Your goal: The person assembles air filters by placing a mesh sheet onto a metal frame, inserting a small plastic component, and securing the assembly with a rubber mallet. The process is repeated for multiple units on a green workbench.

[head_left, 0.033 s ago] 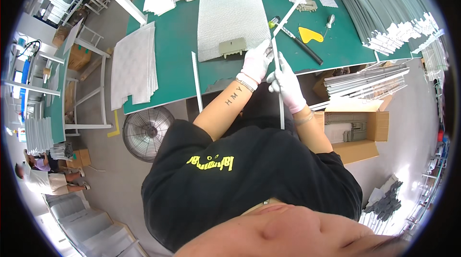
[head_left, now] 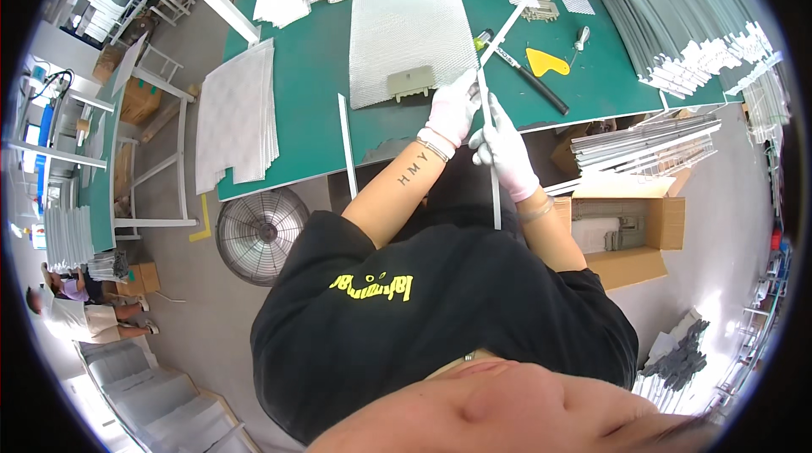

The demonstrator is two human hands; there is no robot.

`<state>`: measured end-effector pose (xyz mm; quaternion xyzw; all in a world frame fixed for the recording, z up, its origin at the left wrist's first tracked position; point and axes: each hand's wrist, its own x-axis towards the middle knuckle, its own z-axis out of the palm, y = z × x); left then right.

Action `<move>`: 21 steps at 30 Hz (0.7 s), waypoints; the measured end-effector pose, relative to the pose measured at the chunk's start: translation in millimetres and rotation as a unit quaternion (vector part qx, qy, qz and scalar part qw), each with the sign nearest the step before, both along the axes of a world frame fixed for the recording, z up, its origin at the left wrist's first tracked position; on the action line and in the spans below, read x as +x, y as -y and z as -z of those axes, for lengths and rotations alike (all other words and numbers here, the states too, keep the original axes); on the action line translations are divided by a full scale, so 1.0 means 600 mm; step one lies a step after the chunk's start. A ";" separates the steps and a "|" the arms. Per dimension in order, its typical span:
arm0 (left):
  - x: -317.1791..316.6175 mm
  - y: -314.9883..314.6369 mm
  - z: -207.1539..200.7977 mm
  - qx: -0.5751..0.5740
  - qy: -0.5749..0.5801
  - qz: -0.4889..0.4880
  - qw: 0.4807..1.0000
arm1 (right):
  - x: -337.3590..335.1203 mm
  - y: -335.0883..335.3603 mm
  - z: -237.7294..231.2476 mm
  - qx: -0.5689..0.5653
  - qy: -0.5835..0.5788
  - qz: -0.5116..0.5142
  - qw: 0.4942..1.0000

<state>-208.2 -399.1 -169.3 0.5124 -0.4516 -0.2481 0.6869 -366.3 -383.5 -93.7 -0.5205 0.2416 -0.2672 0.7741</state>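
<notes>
A: Main piece, where?
B: White strip [head_left: 496, 199], thin, in front of the body, running from over the table's near edge down toward the black shirt [head_left: 440, 318]; its top meets a second strip [head_left: 507, 27] that slants up and right across the table, can't tell if they're joined

A: Hands?
B: Both white-gloved. Left hand [head_left: 454, 110] pinching the white strip near its top, right at the meeting point, fingertips partly hidden. Right hand [head_left: 510, 157] just below and to the right, fingers curled around the same strip, forefinger laid up along it

A: Table?
B: Green table [head_left: 313, 72]: pale mesh panel [head_left: 410, 21] left of the second strip, beige plate [head_left: 411, 81] on its near part, close to the left hand

A: Tools?
B: Screwdriver [head_left: 483, 38] beside the second strip, black-handled tool [head_left: 541, 89] lying slanted to the right, yellow scraper [head_left: 547, 62] near that

A: Anything else?
B: Sheet stack [head_left: 241, 115] at the left corner, loose strip [head_left: 347, 144] crossing the near edge, floor fan [head_left: 262, 233] lower left, open carton [head_left: 626, 267] on the right
</notes>
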 end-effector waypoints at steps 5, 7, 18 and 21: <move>-0.026 -0.019 -0.040 0.035 -0.355 0.118 0.927 | 0.006 0.015 -0.004 0.002 -0.018 0.022 1.000; -0.029 -0.023 -0.055 0.040 -0.520 0.133 0.843 | 0.018 0.047 -0.004 -0.011 -0.019 0.002 1.000; 0.052 -0.247 -0.162 0.050 -0.101 0.149 0.982 | 0.077 0.135 -0.006 -0.047 -0.098 -0.046 0.993; 0.198 -0.280 -0.160 0.063 0.286 -0.355 0.888 | 0.087 0.139 -0.008 -0.028 -0.042 -0.070 0.996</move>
